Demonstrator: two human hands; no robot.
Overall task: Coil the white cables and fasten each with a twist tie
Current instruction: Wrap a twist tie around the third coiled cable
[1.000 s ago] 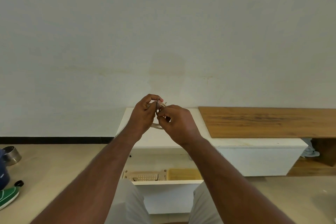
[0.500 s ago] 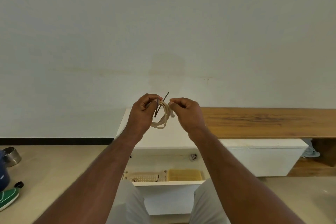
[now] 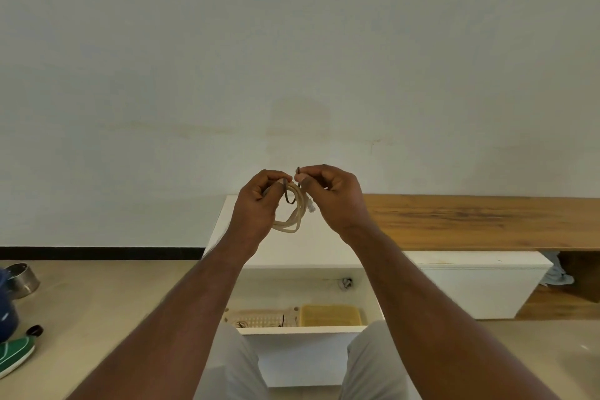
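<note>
Item: coiled white cable (image 3: 293,209), hanging between both raised hands, loop's long axis near vertical, above the white worktop (image 3: 311,243). Left hand (image 3: 256,204) grips the coil's top; dark twist tie (image 3: 287,195) loops across it. Right hand (image 3: 334,196), just beside, pinches the tie's free upper end.

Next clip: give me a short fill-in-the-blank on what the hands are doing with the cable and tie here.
1. The left hand grips a coiled ____ cable.
2. The right hand pinches one end of the dark ____.
3. In the open drawer below, a yellow basket sits to the ____ of the beige basket.

Missing words: white; twist tie; right
</note>
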